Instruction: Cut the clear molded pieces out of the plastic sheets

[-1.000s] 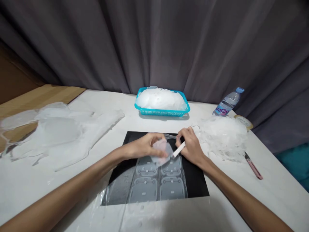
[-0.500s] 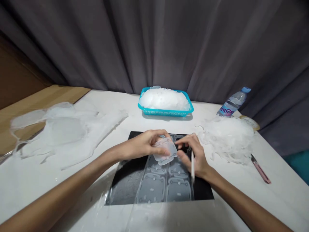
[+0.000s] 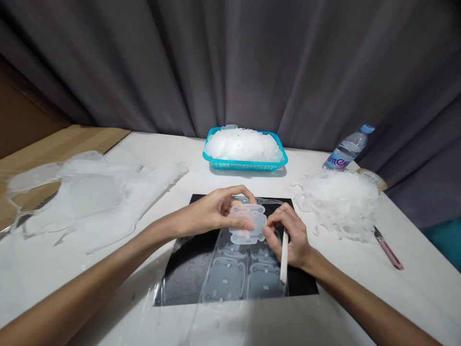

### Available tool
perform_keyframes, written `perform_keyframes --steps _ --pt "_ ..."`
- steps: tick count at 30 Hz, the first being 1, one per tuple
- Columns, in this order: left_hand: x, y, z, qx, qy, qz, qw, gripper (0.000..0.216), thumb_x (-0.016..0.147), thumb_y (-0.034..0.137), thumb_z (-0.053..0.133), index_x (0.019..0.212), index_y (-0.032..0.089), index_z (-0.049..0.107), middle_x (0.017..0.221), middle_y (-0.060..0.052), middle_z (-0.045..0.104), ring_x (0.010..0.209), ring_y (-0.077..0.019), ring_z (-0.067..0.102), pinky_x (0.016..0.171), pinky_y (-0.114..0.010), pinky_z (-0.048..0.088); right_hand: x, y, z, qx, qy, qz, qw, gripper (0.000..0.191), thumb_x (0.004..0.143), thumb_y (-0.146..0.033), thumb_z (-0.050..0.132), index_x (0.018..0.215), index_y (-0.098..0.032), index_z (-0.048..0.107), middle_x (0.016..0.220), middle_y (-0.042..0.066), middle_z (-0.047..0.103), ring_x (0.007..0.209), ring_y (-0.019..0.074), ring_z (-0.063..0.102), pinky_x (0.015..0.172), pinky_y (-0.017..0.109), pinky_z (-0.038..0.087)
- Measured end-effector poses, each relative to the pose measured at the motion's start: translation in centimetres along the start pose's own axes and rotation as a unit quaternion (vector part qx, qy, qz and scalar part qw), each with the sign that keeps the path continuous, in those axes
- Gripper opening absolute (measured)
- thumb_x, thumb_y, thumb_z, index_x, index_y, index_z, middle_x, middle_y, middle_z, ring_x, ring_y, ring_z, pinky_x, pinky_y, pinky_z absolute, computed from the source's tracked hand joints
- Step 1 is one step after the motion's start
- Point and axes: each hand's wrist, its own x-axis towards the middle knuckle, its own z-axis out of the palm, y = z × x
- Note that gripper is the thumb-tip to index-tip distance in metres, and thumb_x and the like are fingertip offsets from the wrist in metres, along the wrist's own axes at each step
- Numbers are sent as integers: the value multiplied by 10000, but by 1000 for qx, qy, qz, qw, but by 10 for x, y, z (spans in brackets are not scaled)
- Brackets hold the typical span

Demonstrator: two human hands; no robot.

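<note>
Sheet: a clear plastic sheet (image 3: 234, 278) of moulded, rounded-rectangle pieces lies nearest, flat on a black mat (image 3: 187, 274) on the white table (image 3: 414, 293).
Right hand: the right hand (image 3: 291, 235) has its grip closed on the right edge of a clear plastic piece (image 3: 248, 223), and a thin white stick tool (image 3: 284, 257) with a reddish tip is tucked along the palm, pointing toward the person.
Left hand: the left hand (image 3: 216, 211) has its grip clamped on the same piece from the left, thumb under and fingers over.
Piece: it is held up just above the far part of the sheet, between the 2 hands, roughly level; small notches and slots show along its edge.
Right side: a pink-handled cutter (image 3: 388, 248) lies near the table's right edge, just beside a heap of clear plastic scraps (image 3: 338, 202).
Left side: loose clear film (image 3: 90, 197) spreads over the table and onto a brown cardboard surface (image 3: 54, 144).
Far centre: a turquoise basket (image 3: 245, 166) is piled with clear pieces.
Far right: a water bottle (image 3: 345, 151) with a blue cap leans by the grey curtain (image 3: 230, 62); its label shows purple letters, only partly readable as "ame".
</note>
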Motion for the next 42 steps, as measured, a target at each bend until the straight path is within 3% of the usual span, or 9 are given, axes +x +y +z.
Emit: perform_keyframes --steps 7,18,26,36,42 --pt "-2 1 2 -3 -11 -3 1000 362 882 326 786 1159 213 582 837 2 712 702 -145 659 588 -214 468 -5 3 1 14 8 29 999 270 923 -154 620 1174 -242 576 747 0 587 687 188 523 635 343 472" --pt "-7 9 3 52 -11 17 998 418 909 386 766 1243 206 590 844 1 685 698 -134 592 594 -217 432 -8 6 4 31 10 20 999 242 918 -115 617 1132 -220 579 748 -9 566 700 173 518 644 310 457" --pt "-5 7 1 84 -6 17 996 403 912 384 766 1252 218 626 837 7 667 703 -134 575 600 -223 410 -3 8 4 -2 19 48 999 84 985 -181 569 1058 -218 591 800 11 587 732 180 523 650 308 458" --pt "-4 -3 2 67 -4 -1 998 676 885 457 791 1453 273 476 845 7 662 793 -194 648 651 -263 452 -1 8 3 1 -32 39 999 198 1038 -205 544 1223 -208 614 860 32 651 787 198 535 704 323 467" --pt "-9 5 -7 124 14 2 992 463 1039 487 555 1441 263 506 725 37 530 674 -146 514 600 -240 381 -1 10 6 -24 -35 36 998 103 1049 -169 519 1019 -216 606 793 20 613 736 189 537 662 315 448"
